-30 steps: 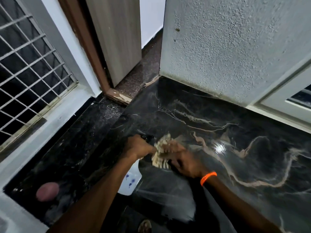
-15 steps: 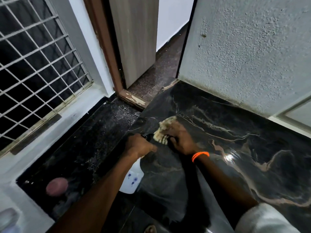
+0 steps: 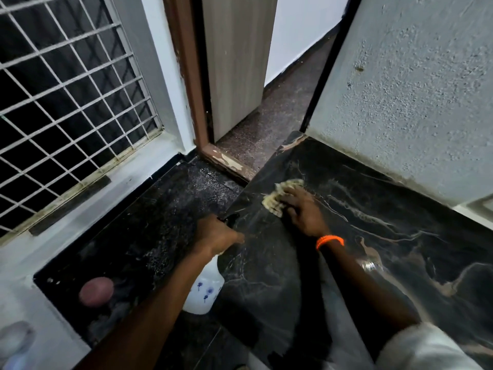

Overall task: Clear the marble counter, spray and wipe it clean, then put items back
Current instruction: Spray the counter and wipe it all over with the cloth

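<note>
The black marble counter (image 3: pixel 373 236) with pale veins fills the right half of the head view. My right hand (image 3: pixel 304 209), with an orange band at the wrist, presses a beige cloth (image 3: pixel 280 194) flat on the counter near its far left corner. My left hand (image 3: pixel 216 235) grips the black trigger head of a white spray bottle (image 3: pixel 204 292) with blue flower marks. The bottle hangs beside the counter's left edge, its lower body showing under my forearm.
A dark speckled floor (image 3: pixel 149 222) lies left of the counter, with a pinkish round object (image 3: pixel 96 291) on it. A grilled window (image 3: pixel 66 89) is at the left, a wooden door (image 3: pixel 234 62) behind, and a rough plaster wall (image 3: pixel 413 89) borders the counter's far side.
My right hand has slid the cloth away from me along the counter toward its far left corner. My left hand keeps hold of the spray bottle. My head turned left.
</note>
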